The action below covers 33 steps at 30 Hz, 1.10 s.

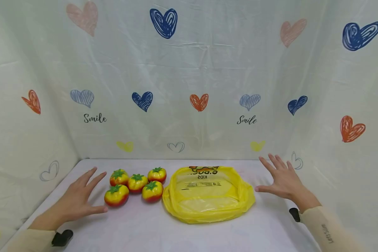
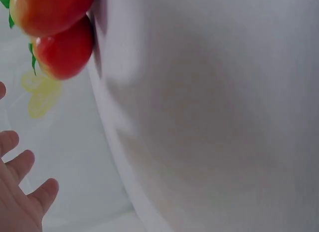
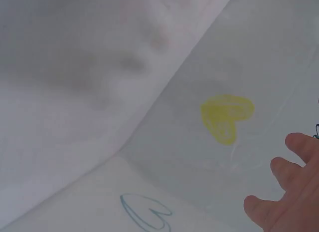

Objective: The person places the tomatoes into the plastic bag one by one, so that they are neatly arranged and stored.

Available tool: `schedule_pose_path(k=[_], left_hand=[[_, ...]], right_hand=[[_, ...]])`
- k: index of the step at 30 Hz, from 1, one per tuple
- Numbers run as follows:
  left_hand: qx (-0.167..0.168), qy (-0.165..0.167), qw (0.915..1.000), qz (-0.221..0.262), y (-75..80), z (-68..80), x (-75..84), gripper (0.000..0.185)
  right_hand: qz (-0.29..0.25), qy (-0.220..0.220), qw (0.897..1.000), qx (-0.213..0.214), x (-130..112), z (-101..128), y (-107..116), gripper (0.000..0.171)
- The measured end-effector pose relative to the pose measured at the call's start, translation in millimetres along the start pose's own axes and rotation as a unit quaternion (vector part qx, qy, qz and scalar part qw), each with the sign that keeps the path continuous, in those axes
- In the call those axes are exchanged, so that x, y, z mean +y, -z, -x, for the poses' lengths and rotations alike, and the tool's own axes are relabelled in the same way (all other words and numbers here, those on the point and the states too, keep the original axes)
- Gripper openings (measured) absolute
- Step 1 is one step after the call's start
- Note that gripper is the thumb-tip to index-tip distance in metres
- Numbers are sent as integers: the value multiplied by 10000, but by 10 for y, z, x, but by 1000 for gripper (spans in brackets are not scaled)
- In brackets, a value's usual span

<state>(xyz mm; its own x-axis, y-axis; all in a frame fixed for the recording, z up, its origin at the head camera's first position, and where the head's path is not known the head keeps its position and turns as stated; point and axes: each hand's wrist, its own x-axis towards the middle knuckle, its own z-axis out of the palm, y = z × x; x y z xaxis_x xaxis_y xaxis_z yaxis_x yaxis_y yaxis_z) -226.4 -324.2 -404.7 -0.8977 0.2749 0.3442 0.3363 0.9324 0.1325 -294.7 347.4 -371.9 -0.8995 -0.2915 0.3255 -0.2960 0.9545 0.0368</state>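
Your left hand (image 1: 77,201) is flat and spread on the white table (image 1: 138,231), holding nothing, just left of five toy tomatoes (image 1: 135,185), glossy red-yellow with green tops facing up. The crumpled yellow plastic bag (image 1: 208,194) lies with its long side across the table, print toward the curtain, and your right hand (image 1: 281,180) hovers splayed and empty beside it. Your left wrist view shows only two tomatoes' red undersides (image 2: 60,37) and fingertips (image 2: 22,164).

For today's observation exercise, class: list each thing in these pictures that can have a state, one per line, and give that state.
Left hand: open, fingers spread, holding nothing, beside the toy tomatoes.
Right hand: open, fingers spread, holding nothing, right of the bag.
Yellow plastic bag: lying flat on the table, mouth rolled open, nothing visible inside.
Toy tomatoes: five, upright, clustered on the table left of the bag, outside it.
Table: covered by a white cloth.
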Motion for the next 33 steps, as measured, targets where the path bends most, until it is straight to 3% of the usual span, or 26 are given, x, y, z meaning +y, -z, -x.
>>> schedule_pose_path(k=[3,10,20,33], left_hand=[[68,-53,9999,71,-18,-30,58,111],[-20,192,9987,464,-84,-82,171,108],[68,256,9918,1250,-184,-168,264,98],[257,296,9825,1820,-253,-215,373,81]], right_hand=[[-126,40,9999,-56,-66,-20,-15,112],[-310,141,9994,-24,-180,-96,-81,110],[-943,217,9951,-176,-413,-112,-97,104],[-1563,446,9863,-262,-630,-151,-159,94]])
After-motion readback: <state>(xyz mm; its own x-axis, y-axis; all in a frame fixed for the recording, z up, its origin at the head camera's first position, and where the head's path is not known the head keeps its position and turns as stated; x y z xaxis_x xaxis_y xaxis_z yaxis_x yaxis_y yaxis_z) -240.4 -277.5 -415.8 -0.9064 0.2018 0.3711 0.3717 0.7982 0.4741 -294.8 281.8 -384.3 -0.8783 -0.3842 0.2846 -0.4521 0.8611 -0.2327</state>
